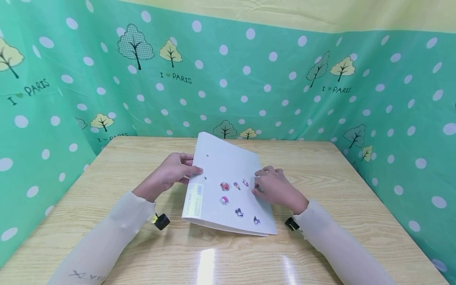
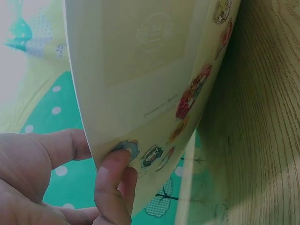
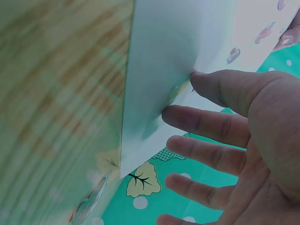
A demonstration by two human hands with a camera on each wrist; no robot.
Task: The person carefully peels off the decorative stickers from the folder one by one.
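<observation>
A white clip file (image 1: 228, 166) stands tilted over the wooden table, its cover dotted with several small cartoon stickers (image 1: 224, 186). My left hand (image 1: 174, 170) grips the file's left edge, with the thumb on the cover. In the left wrist view, the fingers hold the edge beside printed pictures (image 2: 194, 91) on the file's other side. At the right part of the cover is my right hand (image 1: 276, 188). In the right wrist view its thumb and index fingertips touch or nearly touch the cover, apart from each other, around a small yellowish patch; the other fingers extend loosely.
The wooden table (image 1: 331, 206) lies under both forearms. A green dotted cloth (image 1: 213, 79) with tree prints hangs behind it and along both sides. Small black devices (image 1: 162, 221) sit at the wrists.
</observation>
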